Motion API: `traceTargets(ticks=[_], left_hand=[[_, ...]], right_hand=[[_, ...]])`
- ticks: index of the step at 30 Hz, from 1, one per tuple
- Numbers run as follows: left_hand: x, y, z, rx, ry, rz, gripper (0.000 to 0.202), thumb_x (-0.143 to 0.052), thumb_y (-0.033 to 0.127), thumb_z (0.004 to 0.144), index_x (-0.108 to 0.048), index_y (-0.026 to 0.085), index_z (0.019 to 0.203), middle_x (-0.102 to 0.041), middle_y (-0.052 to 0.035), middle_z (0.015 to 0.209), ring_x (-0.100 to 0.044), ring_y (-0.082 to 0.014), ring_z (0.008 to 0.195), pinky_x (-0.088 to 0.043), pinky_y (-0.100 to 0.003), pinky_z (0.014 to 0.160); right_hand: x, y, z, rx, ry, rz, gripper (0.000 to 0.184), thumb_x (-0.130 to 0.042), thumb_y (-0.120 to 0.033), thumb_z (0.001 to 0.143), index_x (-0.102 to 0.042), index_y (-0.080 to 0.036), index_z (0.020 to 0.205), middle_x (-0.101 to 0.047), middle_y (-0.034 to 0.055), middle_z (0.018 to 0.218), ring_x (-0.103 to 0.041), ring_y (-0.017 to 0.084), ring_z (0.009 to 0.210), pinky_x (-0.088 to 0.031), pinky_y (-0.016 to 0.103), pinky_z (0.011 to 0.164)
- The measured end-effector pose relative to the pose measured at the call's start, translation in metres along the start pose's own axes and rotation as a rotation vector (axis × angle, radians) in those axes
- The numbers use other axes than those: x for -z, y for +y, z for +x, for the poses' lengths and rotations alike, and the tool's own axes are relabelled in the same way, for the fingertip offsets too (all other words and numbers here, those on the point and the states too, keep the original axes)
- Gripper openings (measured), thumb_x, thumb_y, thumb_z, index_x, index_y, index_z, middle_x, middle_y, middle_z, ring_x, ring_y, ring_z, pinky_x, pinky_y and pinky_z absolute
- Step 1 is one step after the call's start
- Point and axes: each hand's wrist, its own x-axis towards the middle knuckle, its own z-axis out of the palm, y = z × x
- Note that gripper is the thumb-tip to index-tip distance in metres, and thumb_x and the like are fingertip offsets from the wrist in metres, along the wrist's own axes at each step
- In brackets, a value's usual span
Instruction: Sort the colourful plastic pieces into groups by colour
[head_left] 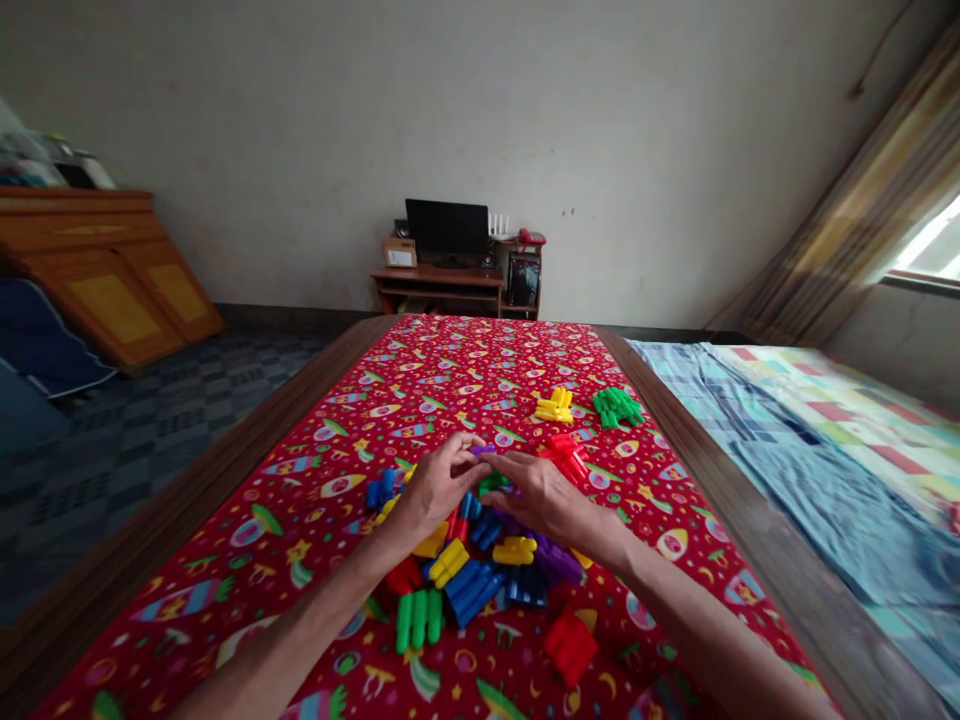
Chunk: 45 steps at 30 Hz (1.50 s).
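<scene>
Over a pile of plastic building blocks, my left hand (pixel 437 487) and my right hand (pixel 536 490) meet at the fingertips. Between them sits a purple building block (pixel 482 452), mostly covered by the fingers, which are closed around it from both sides. Beneath lie mixed blocks: a green block (pixel 420 618), a large blue block (pixel 472 592), a yellow block (pixel 448 564), a purple block (pixel 556 560) and several others. A red block (pixel 571 648) lies apart at the near right. Just beyond my right hand are red blocks (pixel 568 458).
Yellow blocks (pixel 555 406) and green blocks (pixel 617 408) form separate groups farther back on the red patterned tablecloth (pixel 480 360). A bed (pixel 840 480) adjoins the table's right side. A desk with a monitor (pixel 448 230) stands against the wall, and a wooden cabinet (pixel 120 280) at left.
</scene>
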Motion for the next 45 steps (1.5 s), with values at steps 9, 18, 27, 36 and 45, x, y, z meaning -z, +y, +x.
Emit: traceTargets(ticks=[9, 18, 27, 36, 45], left_hand=[[0.037, -0.023, -0.001, -0.041, -0.18, 0.463, 0.038, -0.06, 0.043, 0.083, -0.064, 0.022, 0.115, -0.07, -0.0086, 0.115, -0.065, -0.0256, 0.108, -0.047, -0.036, 0.097], [0.037, -0.051, -0.013, -0.053, -0.28, 0.78, 0.039, -0.064, 0.027, 0.079, -0.064, 0.025, 0.117, -0.063, -0.0075, 0.127, -0.056, -0.0241, 0.12, -0.039, -0.035, 0.106], [0.041, -0.024, 0.008, 0.118, -0.188, 0.474, 0.028, -0.064, 0.031, 0.07, -0.074, 0.021, 0.094, -0.075, -0.003, 0.08, -0.07, -0.0231, 0.075, -0.054, -0.029, 0.069], [0.032, -0.027, 0.012, 0.152, -0.117, 0.101, 0.037, -0.059, 0.03, 0.069, -0.069, 0.015, 0.101, -0.075, -0.0084, 0.092, -0.071, -0.0225, 0.081, -0.057, -0.03, 0.067], [0.03, -0.023, 0.008, 0.114, -0.159, 0.193, 0.037, -0.059, 0.03, 0.073, -0.07, 0.016, 0.105, -0.072, -0.0122, 0.111, -0.072, -0.0241, 0.088, -0.057, -0.031, 0.072]], right_hand=[[0.015, 0.067, 0.002, -0.207, 0.297, -0.101, 0.012, -0.053, -0.02, 0.089, -0.061, -0.015, 0.097, -0.067, 0.0078, 0.083, -0.06, 0.016, 0.072, -0.042, 0.025, 0.066], [0.013, 0.096, -0.011, -0.145, 0.004, -0.06, 0.015, -0.057, -0.019, 0.088, -0.066, -0.014, 0.099, -0.071, 0.012, 0.094, -0.066, 0.02, 0.085, -0.049, 0.03, 0.074], [0.026, 0.087, -0.006, -0.198, 0.268, -0.098, 0.029, -0.05, -0.033, 0.095, -0.071, -0.015, 0.088, -0.072, 0.0074, 0.075, -0.064, 0.014, 0.061, -0.044, 0.024, 0.061], [-0.01, 0.101, -0.009, -0.221, 0.042, -0.385, 0.03, -0.063, -0.027, 0.085, -0.065, -0.014, 0.112, -0.07, 0.0139, 0.097, -0.063, 0.024, 0.093, -0.046, 0.037, 0.087], [0.026, 0.111, -0.008, -0.223, 0.404, -0.309, 0.037, -0.045, -0.031, 0.092, -0.058, -0.012, 0.121, -0.068, 0.0092, 0.08, -0.06, 0.018, 0.069, -0.045, 0.029, 0.07]])
